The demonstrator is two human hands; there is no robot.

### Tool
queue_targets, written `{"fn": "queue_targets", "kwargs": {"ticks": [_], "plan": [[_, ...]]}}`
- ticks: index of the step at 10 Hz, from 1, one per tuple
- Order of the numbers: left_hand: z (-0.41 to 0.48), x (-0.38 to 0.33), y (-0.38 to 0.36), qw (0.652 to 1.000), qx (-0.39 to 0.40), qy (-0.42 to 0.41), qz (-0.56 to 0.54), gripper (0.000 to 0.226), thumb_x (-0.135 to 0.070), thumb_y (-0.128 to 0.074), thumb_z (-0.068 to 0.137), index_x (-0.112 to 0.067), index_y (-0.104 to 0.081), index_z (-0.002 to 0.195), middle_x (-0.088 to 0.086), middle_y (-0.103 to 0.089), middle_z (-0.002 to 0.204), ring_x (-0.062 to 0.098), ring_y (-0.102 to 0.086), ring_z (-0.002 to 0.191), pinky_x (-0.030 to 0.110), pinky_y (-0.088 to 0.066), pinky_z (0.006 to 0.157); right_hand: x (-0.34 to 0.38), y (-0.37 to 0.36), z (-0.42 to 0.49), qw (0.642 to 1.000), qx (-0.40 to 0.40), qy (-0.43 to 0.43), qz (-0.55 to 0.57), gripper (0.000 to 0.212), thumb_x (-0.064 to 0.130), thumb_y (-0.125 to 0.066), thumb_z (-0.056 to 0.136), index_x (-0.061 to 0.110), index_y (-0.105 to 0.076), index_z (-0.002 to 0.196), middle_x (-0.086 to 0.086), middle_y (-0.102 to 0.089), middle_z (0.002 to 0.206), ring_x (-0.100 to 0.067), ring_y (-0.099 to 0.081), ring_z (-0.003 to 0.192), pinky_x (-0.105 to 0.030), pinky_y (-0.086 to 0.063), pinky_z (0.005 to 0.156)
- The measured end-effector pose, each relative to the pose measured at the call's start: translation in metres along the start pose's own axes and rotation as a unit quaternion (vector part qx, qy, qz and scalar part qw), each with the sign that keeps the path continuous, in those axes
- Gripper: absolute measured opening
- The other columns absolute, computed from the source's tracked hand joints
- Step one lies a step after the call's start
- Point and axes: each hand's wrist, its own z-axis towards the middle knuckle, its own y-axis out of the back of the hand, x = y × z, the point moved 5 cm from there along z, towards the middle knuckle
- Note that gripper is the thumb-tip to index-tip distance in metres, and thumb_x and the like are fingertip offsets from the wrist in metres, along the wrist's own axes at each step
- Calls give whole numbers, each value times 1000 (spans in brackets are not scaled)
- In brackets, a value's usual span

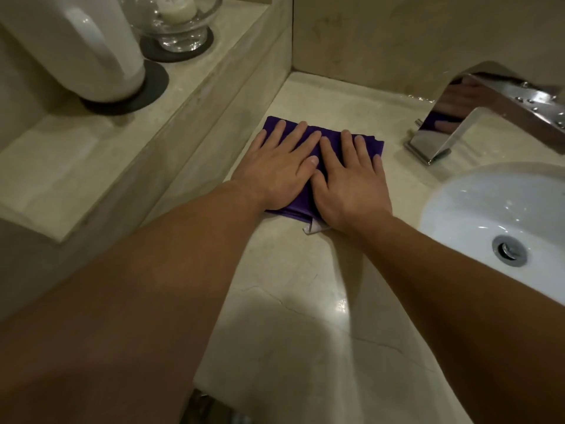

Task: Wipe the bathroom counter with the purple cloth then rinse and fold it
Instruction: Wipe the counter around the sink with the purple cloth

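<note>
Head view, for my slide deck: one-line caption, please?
Left hand and right hand press flat on the folded purple cloth on the beige stone counter, beside the white sink and chrome faucet.

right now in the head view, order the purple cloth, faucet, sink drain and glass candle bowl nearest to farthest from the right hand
1. purple cloth, flat under the right hand
2. faucet, just to its right
3. sink drain, right, down in the basin
4. glass candle bowl, far left on the raised ledge

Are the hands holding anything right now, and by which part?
Nothing is gripped. The left hand and right hand lie flat, palms down, pressing on top of the folded purple cloth on the counter.
</note>
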Motion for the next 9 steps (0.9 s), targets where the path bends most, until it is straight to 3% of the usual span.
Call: {"fn": "queue_targets", "kwargs": {"ticks": [9], "plan": [[-97, 20, -3, 1000, 3, -8, -1, 55, -46, -12, 103, -35, 0, 156, -8, 3, 166, 20, 6, 152, 43, 2, 122, 59, -22, -80, 1000, -9, -20, 5, 63, 50, -17, 101, 31, -4, 159, -2, 4, 168, -20, 9, 153, -46, 3, 124]]}}
